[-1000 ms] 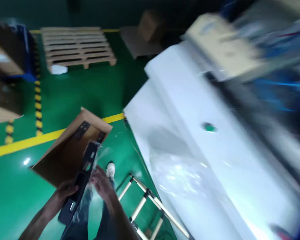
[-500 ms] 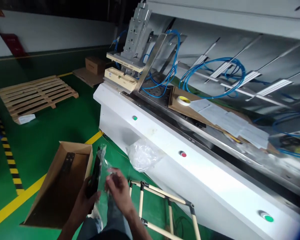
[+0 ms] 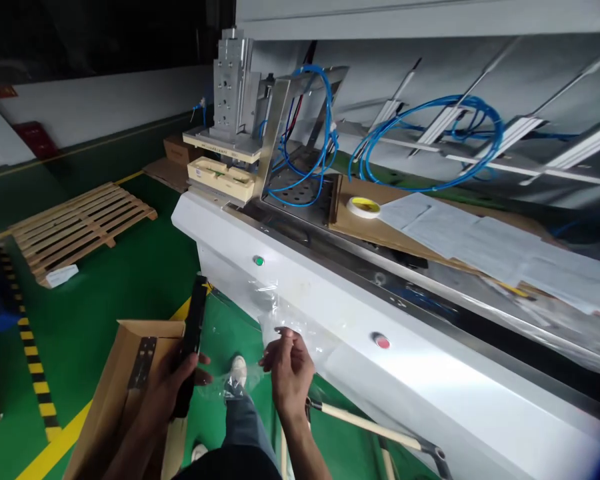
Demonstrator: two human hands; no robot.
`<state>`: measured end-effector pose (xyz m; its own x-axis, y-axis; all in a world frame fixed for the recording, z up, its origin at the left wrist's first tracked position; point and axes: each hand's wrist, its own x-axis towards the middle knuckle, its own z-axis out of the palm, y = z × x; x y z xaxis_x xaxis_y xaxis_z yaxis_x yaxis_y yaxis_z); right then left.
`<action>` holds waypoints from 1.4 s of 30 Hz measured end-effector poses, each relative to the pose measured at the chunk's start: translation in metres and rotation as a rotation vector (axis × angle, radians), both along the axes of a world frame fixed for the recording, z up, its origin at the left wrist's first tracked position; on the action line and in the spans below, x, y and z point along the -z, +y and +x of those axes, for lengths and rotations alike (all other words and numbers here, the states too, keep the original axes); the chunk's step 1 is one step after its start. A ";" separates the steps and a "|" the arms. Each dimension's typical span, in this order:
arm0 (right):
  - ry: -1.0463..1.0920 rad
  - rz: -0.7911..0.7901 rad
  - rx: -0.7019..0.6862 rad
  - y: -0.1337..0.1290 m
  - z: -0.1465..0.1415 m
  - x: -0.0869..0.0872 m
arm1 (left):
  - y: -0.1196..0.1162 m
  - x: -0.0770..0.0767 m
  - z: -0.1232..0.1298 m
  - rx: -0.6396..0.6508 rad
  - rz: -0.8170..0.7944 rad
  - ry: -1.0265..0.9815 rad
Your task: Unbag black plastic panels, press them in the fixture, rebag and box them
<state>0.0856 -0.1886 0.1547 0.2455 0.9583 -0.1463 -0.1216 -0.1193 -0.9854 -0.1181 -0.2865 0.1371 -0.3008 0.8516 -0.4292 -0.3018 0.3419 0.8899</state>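
Black bar: held at near left, beside the carton's right edge; long axis pointed near to far.
Left hand: wrapped around bar's near half.
Right hand: kept off bar, to its right; fingers curled by clear film, pinch cannot be told.

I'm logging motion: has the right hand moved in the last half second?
Yes: the right hand shifted rightward in view, from left to right of the green button.

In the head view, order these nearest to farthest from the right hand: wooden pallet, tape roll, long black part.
1. Long black part: leftward, in the left hand.
2. Tape roll: on cardboard, beyond the right hand.
3. Wooden pallet: floor, far left.
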 end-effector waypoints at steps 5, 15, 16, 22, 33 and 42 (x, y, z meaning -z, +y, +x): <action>0.029 0.066 0.225 0.080 0.028 -0.012 | 0.079 -0.021 -0.014 -0.144 0.060 0.046; 0.178 0.063 0.504 0.150 0.077 -0.017 | 0.200 -0.023 0.047 0.037 0.175 0.051; 0.187 0.065 0.508 0.151 0.080 -0.020 | 0.206 -0.022 0.048 0.080 0.167 0.037; 0.246 0.217 0.582 0.161 0.083 -0.065 | 0.252 -0.036 0.045 0.253 0.248 -0.038; 0.330 -0.064 1.119 0.165 0.046 -0.004 | 0.340 -0.062 0.024 0.511 0.335 -0.011; 0.451 -0.121 1.135 0.177 0.013 0.032 | 0.329 -0.052 0.041 0.825 0.270 0.059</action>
<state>0.0985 -0.0112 0.1228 0.8361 0.2087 -0.5073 -0.5434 0.1883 -0.8181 -0.0775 0.0427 0.1890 0.4420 0.8779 -0.1843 -0.0015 0.2061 0.9785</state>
